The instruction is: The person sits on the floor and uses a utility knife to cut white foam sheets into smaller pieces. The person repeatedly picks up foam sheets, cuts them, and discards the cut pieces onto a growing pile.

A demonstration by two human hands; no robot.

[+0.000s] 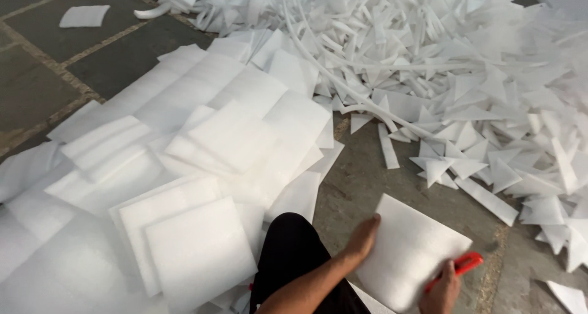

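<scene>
The left hand (362,237) presses flat, fingers spread, on the white foam sheet (409,250); the right hand (442,292) grips closed around a red cutter (460,266) at the sheet's near edge. Bare floor (355,185) lies beyond, then foam offcuts (490,106); stacked foam squares (196,228) sit left.

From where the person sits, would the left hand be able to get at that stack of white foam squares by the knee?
Probably yes. The left hand rests on the foam sheet, and the stack of foam squares lies just past the black-clad knee, which it would have to cross. Nothing covers the stack.
</scene>
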